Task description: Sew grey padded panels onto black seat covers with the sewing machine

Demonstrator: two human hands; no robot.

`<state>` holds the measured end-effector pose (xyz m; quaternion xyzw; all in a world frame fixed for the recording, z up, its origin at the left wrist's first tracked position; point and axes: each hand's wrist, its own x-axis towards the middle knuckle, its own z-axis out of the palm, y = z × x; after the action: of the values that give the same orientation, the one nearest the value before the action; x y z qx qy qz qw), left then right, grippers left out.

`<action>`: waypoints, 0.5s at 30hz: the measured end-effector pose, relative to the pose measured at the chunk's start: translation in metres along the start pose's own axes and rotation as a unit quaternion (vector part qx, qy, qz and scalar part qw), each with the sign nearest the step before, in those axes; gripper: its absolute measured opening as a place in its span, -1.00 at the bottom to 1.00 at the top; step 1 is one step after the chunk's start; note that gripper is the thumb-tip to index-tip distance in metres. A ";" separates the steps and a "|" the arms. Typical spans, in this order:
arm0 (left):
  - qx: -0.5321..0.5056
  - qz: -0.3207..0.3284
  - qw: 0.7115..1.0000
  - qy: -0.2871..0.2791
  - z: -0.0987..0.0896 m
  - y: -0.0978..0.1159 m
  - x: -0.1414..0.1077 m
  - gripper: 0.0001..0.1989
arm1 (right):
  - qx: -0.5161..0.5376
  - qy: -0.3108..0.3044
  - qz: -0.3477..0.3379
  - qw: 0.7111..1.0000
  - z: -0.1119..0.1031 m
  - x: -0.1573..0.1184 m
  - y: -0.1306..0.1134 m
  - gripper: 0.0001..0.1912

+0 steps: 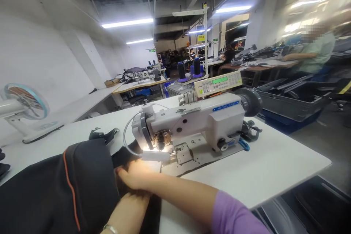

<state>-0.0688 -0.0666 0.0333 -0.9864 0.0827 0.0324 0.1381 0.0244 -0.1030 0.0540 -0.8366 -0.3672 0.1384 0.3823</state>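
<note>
Black fabric (90, 175) with an orange line of piping lies bunched over the left of the white table and reaches under the head of a sewing machine (192, 120). My right hand (138, 175), its arm in a purple sleeve, crosses over my left just in front of the needle area. Its thumb presses on the fabric's edge, with the other fingers curled and partly blurred in the lamp's glare. My left hand (133, 206), a bracelet on its wrist, is low against the fabric; its fingers are hidden beneath my right wrist.
A control panel (219, 83) and thread cones (196, 67) stand behind the machine. A black scrap (111, 136) lies left of the machine head, with a fan (26, 100) farther left. To the right are a grey bin (293, 98) and a person (315, 53) at another table.
</note>
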 end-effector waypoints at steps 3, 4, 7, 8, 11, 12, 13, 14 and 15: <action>0.012 -0.003 1.000 -0.019 0.004 0.003 -0.004 -0.58 | -0.020 -0.010 0.004 1.000 0.004 0.014 -0.007 -0.31; 0.018 -0.006 1.000 -0.023 0.004 0.002 -0.008 -0.58 | -0.027 -0.019 -0.002 0.999 0.004 0.010 -0.007 -0.26; 0.037 -0.007 0.999 -0.026 -0.006 -0.011 -0.021 -0.63 | -0.031 -0.011 -0.084 0.996 0.000 -0.025 0.005 -0.22; 0.044 -0.006 0.999 -0.027 -0.012 -0.018 -0.025 -0.65 | -0.027 0.024 -0.130 0.991 -0.001 -0.043 0.011 -0.32; 0.049 -0.017 0.998 -0.042 -0.034 -0.042 -0.027 -0.72 | -0.034 0.116 -0.211 0.970 0.002 -0.093 0.031 -0.66; 0.038 -0.024 0.998 -0.054 -0.041 -0.048 -0.024 -0.75 | -0.040 0.110 -0.207 0.971 0.005 -0.105 0.036 -0.70; 0.024 -0.029 0.997 -0.066 -0.047 -0.052 -0.021 -0.78 | -0.043 0.086 -0.194 0.976 0.009 -0.114 0.038 -0.66; 0.013 -0.033 0.996 -0.076 -0.052 -0.054 -0.018 -0.79 | -0.041 0.057 -0.173 0.982 0.013 -0.119 0.039 -0.58; 0.009 -0.033 0.996 -0.081 -0.057 -0.054 -0.014 -0.79 | -0.032 0.030 -0.151 0.988 0.017 -0.120 0.037 -0.47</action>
<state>-0.0708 -0.0288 0.1035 -0.9816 0.0386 0.1064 0.1537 -0.0487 -0.1963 0.0099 -0.7871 -0.4820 0.0420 0.3826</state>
